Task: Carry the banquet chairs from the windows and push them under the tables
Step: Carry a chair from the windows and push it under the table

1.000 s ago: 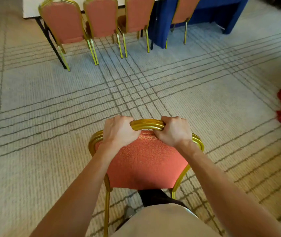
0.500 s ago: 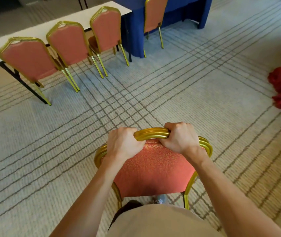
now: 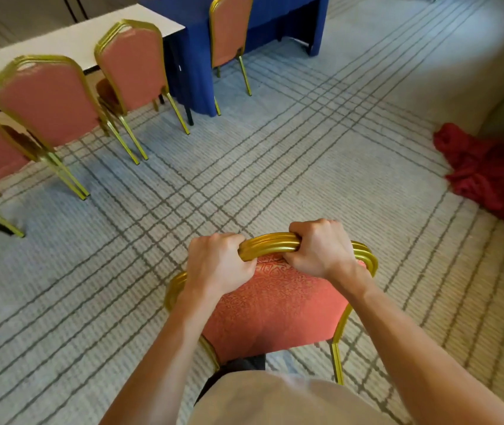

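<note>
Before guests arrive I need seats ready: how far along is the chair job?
Done: three chairs stand at the white table, one chair at the blue table. In hand: left hand and right hand grip the fifth chair by its top rail. Left: bringing it over and pushing it under.

No words, labels, brand names, numbers or signs can be read anywhere in this view. The red fabric on the nearest chair has a woven swirl pattern, probably ornament rather than lettering, though it is slightly blurred.
</note>
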`<state>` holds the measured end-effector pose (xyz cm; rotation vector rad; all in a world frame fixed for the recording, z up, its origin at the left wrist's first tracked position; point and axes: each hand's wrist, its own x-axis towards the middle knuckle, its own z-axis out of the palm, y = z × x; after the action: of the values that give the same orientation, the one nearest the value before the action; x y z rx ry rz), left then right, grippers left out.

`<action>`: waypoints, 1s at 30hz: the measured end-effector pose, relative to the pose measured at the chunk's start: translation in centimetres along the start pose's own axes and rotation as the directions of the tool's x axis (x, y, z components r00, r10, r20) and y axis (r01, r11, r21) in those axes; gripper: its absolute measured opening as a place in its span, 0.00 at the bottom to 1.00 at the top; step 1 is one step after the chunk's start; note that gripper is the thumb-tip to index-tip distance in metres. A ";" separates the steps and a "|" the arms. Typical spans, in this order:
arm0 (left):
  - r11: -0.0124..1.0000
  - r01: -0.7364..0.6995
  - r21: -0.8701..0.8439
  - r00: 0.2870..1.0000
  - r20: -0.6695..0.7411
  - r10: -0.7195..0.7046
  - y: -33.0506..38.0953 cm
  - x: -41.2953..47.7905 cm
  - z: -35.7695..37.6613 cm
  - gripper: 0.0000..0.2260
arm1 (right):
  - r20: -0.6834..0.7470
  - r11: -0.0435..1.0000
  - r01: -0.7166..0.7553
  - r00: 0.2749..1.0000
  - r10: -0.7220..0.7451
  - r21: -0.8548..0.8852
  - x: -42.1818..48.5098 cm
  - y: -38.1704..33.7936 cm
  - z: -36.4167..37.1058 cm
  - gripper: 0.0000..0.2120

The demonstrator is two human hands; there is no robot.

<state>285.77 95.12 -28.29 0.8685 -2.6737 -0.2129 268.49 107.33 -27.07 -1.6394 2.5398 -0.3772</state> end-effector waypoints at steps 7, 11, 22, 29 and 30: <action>0.995 -0.089 -0.045 0.996 -0.023 0.088 -5.6 11.8 -0.2 0.17 | -0.086 0.996 -0.089 0.993 0.086 -0.029 10.4 -0.1 -1.5 0.16; 0.988 -0.148 -0.032 0.987 -0.073 0.145 -7.2 17.4 -0.3 0.17 | -0.131 0.992 -0.123 0.984 0.119 -0.018 15.3 0.6 -2.3 0.16; 0.999 -0.035 -0.024 0.998 -0.058 0.034 -10.8 35.5 4.7 0.15 | -0.169 0.974 -0.224 0.960 0.224 0.022 32.8 5.7 -1.5 0.25; 0.988 -0.113 -0.109 0.992 -0.069 0.106 -13.0 49.3 9.3 0.21 | -0.081 0.979 -0.200 0.976 0.202 0.026 46.8 13.2 -0.5 0.18; 0.986 -0.111 -0.124 0.993 -0.060 0.105 -13.1 51.1 9.8 0.21 | -0.072 0.979 -0.198 0.977 0.200 0.041 48.5 14.3 -0.7 0.18</action>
<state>250.50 54.66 -27.52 0.6789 -2.6164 -0.3255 235.44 69.04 -27.46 -1.3676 2.7049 -0.4680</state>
